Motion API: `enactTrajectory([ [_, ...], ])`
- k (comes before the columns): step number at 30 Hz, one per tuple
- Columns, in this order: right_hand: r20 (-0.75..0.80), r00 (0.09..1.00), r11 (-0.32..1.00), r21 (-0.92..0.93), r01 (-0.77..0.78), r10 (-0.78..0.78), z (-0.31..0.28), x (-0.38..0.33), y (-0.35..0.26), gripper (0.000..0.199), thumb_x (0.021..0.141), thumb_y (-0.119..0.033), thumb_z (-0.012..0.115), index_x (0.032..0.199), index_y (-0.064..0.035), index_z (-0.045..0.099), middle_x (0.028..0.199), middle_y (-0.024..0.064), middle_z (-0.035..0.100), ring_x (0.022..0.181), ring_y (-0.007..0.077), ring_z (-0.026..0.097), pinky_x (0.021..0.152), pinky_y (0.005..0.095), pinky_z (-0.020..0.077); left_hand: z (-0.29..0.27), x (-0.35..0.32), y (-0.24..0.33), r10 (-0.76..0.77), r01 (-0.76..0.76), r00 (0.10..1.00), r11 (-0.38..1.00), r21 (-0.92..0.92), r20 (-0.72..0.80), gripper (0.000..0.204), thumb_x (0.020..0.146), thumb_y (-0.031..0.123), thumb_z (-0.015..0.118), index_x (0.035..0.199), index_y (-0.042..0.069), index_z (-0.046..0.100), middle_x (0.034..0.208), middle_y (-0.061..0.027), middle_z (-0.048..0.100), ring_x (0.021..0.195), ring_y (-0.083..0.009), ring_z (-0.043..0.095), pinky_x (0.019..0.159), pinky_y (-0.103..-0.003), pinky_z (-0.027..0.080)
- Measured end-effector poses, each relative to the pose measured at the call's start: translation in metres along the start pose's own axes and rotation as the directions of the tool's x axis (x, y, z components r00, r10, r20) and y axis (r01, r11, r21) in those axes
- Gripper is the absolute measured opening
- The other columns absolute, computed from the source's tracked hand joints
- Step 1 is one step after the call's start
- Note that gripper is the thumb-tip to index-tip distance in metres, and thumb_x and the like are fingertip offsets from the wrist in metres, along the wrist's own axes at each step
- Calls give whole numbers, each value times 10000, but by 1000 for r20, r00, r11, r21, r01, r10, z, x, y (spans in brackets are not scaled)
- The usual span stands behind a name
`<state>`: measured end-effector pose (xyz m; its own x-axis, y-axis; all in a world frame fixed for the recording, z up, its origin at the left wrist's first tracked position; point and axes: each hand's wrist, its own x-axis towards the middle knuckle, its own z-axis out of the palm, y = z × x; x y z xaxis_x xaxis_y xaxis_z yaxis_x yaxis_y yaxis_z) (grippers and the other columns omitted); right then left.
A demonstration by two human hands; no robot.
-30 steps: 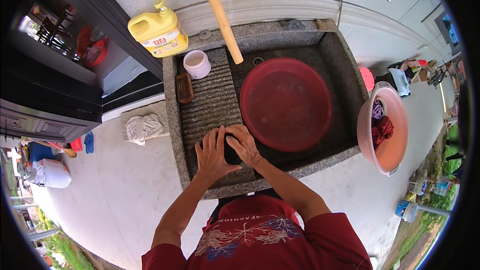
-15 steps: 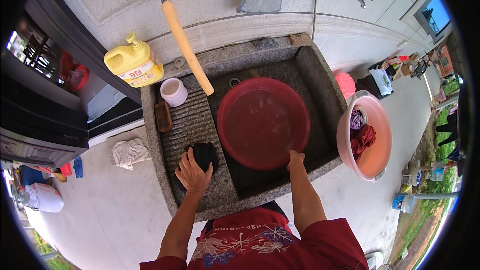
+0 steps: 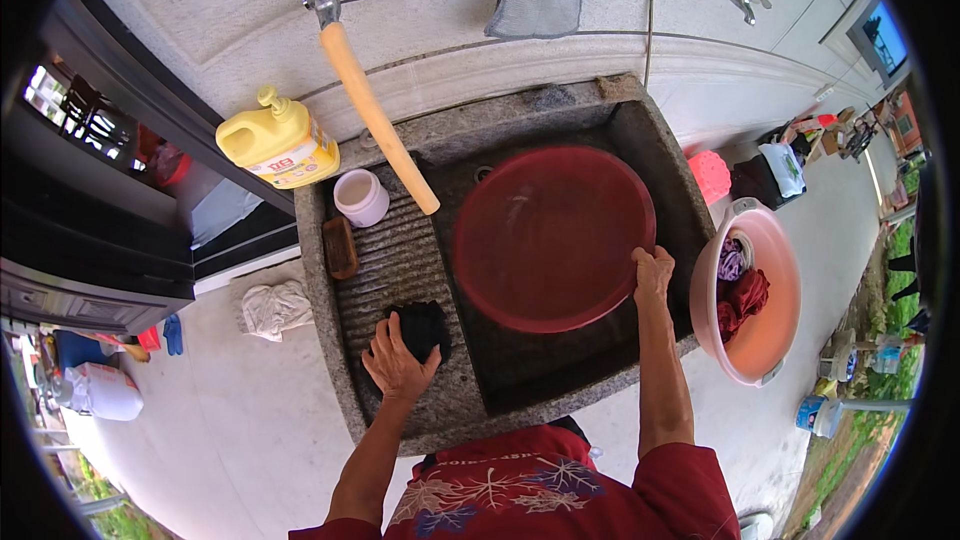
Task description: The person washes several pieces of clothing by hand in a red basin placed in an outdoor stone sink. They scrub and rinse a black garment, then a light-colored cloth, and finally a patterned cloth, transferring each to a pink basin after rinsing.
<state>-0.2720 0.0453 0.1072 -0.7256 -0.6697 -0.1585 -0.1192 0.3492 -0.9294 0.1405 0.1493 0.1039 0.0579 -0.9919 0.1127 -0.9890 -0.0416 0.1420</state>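
**Two hands at the stone wash sink**

Two hands work at the stone sink [image 3: 330, 340]. The left hand [image 3: 398, 362] lies with fingers spread on a black cloth [image 3: 422, 325] on the ribbed washboard at the sink's left. The right hand [image 3: 652, 272] grips the right rim of the red basin [image 3: 550, 235] inside the sink. A pink tub of laundry [image 3: 765, 340] stands right of the sink; a yellow detergent jug [image 3: 278, 142] sits behind its left corner.

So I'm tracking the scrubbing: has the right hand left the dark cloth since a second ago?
Yes. The right hand has gone rightward off the dark cloth on the ribbed washboard to grip the red basin rim.
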Motion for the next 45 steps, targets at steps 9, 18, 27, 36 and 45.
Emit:
enactTrajectory([
  [9, 71, 979, 982, -7, 191, -190, 45, 3, -88, 99, 589, -72, 605, 600, 4, 543, 518, 7, 503, 498, 96, 461, 467, 289, 371, 1, -2, -5, 8, -8, 999, 1000, -4, -34, 850, 727, 531, 626, 1370, 66, 321, 1257, -147, 430, 1027, -316, 483, 826, -504, 348],
  [18, 59, 860, 723, -514, 462, -507, 28, -29, -140, 198, 616, -191, 610, 643, -12, 529, 574, 184, 542, 572, 367, 565, 574, 430, 445, 4, -3, -5, -10, 10, 999, 1000, -2, 33, 882, 727, 553, 619, 1391, 85, 275, 1291, -147, 392, 1076, -316, 448, 848, -533, 330],
  [27, 352, 375, 153, -520, 840, -858, 23, -82, -126, 176, 630, -75, 629, 673, -91, 459, 613, 84, 499, 545, 297, 546, 496, 405, 437, 2, -3, -4, 4, -4, 1000, 1000, -12, -10, 881, 725, 533, 632, 1393, 87, 270, 1274, -129, 397, 1059, -304, 456, 860, -514, 330],
  [36, 272, 328, 164, -489, 857, -905, 6, -83, -152, 177, 621, -91, 650, 685, -82, 485, 616, 86, 517, 533, 311, 546, 483, 395, 440, -1, -4, -4, 22, -22, 998, 1000, -2, -54, 868, 703, 514, 660, 1369, 85, 306, 1246, -123, 423, 1009, -296, 484, 783, -492, 363],
  [45, -44, 792, 791, -112, 601, -609, 7, -94, -135, 188, 675, -42, 579, 661, -25, 392, 523, 96, 396, 457, 155, 392, 459, 309, 369, -2, -4, -5, 34, -34, 997, 999, 2, -63, 874, 712, 531, 647, 1376, 81, 300, 1252, -129, 421, 1007, -300, 484, 794, -495, 359],
])
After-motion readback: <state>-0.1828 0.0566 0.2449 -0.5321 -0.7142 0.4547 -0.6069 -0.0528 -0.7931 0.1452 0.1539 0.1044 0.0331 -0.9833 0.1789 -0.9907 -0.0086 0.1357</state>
